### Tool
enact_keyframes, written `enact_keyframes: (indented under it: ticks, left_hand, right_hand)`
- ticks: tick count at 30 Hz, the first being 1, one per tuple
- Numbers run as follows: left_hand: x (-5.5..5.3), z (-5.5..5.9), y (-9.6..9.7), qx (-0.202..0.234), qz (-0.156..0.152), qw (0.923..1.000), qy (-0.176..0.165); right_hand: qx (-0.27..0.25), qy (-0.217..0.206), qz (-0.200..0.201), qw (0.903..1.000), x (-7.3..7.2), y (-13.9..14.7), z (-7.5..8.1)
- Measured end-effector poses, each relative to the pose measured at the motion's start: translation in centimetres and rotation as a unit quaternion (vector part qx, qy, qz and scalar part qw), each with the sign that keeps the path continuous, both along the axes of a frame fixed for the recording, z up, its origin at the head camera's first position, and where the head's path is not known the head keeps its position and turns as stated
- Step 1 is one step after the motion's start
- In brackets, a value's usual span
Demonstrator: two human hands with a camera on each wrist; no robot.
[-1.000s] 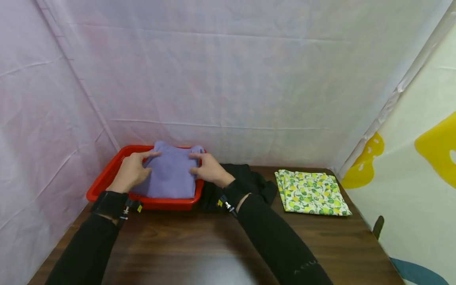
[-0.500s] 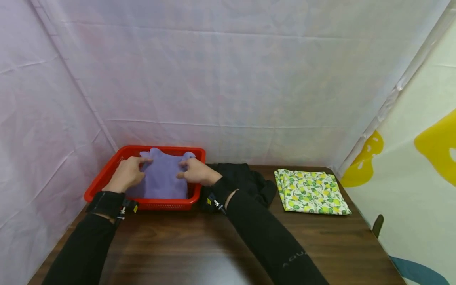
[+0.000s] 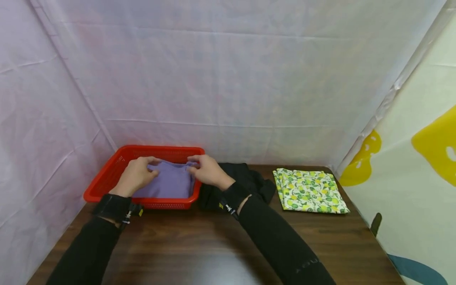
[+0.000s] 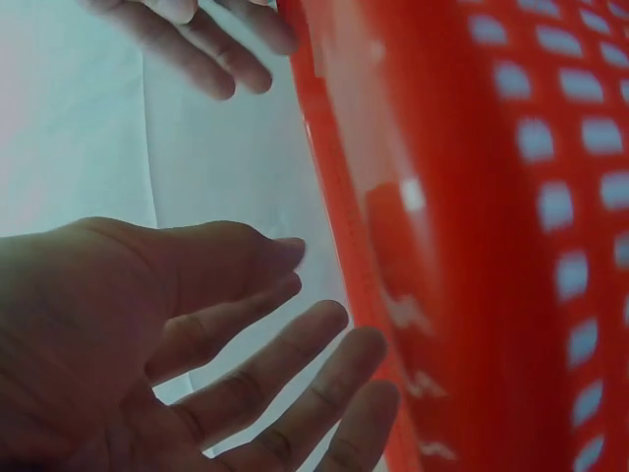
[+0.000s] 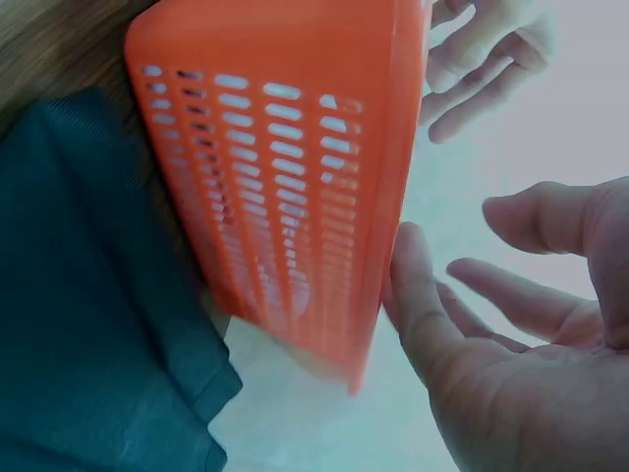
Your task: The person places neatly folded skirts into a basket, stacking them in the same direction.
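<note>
A folded lavender cloth (image 3: 171, 182) lies inside the red plastic basket (image 3: 167, 204) in the head view. Over its left side is my left hand (image 3: 137, 174), and my right hand (image 3: 210, 170) is over its right side near the basket's right rim. Both wrist views show the fingers relaxed and spread, with nothing between thumb and fingers. In the right wrist view, fingers of the right hand (image 5: 531, 324) are right at the rim of the basket (image 5: 285, 167). The left hand (image 4: 246, 344) is beside the rim in the left wrist view.
A crumpled black cloth (image 3: 246, 180) lies against the basket's right side. Farther right, a folded lemon-print cloth (image 3: 310, 192) rests on the dark wooden table (image 3: 185, 245). A white fabric wall (image 3: 221, 87) stands directly behind.
The lavender cloth has gone down into the basket, its upper edge now below the back rim. Both hands let go of it; the right one has shifted slightly right since half a second ago.
</note>
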State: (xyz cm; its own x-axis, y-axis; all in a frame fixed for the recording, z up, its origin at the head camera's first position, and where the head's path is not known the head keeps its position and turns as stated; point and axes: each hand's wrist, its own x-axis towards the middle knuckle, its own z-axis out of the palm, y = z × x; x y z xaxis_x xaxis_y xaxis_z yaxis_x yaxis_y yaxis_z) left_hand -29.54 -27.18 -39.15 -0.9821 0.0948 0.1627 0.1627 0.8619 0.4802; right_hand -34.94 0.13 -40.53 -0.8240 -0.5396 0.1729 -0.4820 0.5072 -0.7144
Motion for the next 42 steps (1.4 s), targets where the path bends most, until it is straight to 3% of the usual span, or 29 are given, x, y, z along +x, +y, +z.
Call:
enact_keyframes:
  ticks: [10,22,36,42]
  left_hand:
    - [1.5,-0.4,3.3,0.018,-0.022,0.9986,0.045]
    - [3.5,-1.4,8.2,0.032,-0.071,0.9926,0.093]
    - [5.2,-2.8,13.5,-0.005,-0.112,0.9804,0.162]
    - [5.9,-3.2,15.5,-0.037,-0.134,0.9711,0.194]
  right_hand:
    - [-0.045,0.009,-0.012,0.9989,1.0,4.0,-1.0]
    - [-0.006,0.072,-0.055,0.9959,1.8,9.3,-3.0]
    - [0.064,0.099,-0.062,0.9911,3.1,13.4,-4.9]
    - [0.102,0.098,-0.073,0.9872,3.5,15.0,-5.3]
